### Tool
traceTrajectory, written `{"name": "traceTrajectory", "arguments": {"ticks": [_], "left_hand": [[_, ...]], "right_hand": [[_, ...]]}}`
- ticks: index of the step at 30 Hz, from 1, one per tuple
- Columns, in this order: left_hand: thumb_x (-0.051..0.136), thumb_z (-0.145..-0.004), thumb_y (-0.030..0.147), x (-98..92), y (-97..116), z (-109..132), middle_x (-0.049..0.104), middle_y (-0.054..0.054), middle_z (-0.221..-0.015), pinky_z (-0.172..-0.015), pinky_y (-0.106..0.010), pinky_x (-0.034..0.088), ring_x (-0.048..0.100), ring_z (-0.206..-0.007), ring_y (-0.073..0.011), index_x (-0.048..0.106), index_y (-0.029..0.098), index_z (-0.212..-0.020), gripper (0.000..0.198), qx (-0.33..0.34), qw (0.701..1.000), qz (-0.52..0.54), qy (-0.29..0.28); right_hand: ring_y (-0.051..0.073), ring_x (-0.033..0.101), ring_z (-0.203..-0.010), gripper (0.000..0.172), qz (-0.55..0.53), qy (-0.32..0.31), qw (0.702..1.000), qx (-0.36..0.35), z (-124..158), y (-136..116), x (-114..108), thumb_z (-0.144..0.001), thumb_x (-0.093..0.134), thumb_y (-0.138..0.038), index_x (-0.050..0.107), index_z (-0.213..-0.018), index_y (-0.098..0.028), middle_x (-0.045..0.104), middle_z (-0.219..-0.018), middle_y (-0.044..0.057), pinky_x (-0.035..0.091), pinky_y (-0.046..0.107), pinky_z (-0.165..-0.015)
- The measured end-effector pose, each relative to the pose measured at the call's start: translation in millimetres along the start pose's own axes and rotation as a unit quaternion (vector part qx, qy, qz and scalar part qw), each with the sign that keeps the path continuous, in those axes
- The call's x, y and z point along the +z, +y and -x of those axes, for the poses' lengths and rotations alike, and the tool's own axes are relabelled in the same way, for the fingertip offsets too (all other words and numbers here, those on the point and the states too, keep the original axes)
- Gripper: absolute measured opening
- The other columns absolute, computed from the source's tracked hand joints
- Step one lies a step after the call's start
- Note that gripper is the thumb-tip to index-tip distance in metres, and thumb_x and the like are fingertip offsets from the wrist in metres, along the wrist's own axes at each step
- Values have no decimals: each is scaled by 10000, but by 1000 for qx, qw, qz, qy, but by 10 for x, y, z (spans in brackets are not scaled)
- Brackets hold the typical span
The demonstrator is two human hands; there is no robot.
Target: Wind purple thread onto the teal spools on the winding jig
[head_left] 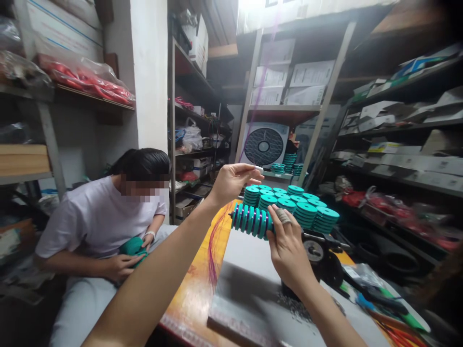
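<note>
Several teal spools [251,220] sit side by side on a dark shaft, with dark purple wire between their flanges. My right hand [287,241] curls over the right end of this row; beige tape wraps one finger. My left hand [237,182] is raised above the left end, thumb and fingers pinched. A small white piece [259,169] shows at its fingertips; whether this is tape or a held thing is unclear. Behind the row stand stacks of teal spools [306,214]. A black winding machine [314,250] is to the right of my right hand, partly hidden.
A thin purple wire [259,91] runs down from above behind my left hand. Loose purple strands [212,255] lie on the orange table [191,294], beside a grey board [238,270]. A co-worker [94,221] sits left, holding teal pieces. Tools [390,303] lie at right; a fan [264,144] stands behind.
</note>
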State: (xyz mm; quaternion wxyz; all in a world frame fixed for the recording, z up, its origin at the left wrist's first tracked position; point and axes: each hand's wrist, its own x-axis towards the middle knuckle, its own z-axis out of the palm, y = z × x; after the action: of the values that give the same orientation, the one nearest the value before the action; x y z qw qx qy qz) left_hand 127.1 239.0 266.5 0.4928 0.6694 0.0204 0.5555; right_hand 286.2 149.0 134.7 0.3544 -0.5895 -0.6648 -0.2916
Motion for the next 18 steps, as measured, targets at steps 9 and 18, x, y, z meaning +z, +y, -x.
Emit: {"name": "traceTrajectory", "arguments": {"ticks": [9,18], "left_hand": [[731,-740,293,100,580,377,753,-31,-748,-752,-351,589,729,-700,-209,717,158,-799,148,45,997,-42,35],[716,-758,351,231,1010,1146,752,8,-694,-705,-370,603,723,-676,-220,770,298,-752,76,37,994,-89,48]], "right_hand": [[343,127,-1437,572,20,-4,998,-60,624,-158,-36,-907,469,-207,317,-1452,-289,298,-1532,25,331,612,-1083],[309,326,-1380,464,-63,-71,995,-27,1069,-190,-33,-888,451,-151,501,-1325,-300,281,-1533,65,483,526,-988]]}}
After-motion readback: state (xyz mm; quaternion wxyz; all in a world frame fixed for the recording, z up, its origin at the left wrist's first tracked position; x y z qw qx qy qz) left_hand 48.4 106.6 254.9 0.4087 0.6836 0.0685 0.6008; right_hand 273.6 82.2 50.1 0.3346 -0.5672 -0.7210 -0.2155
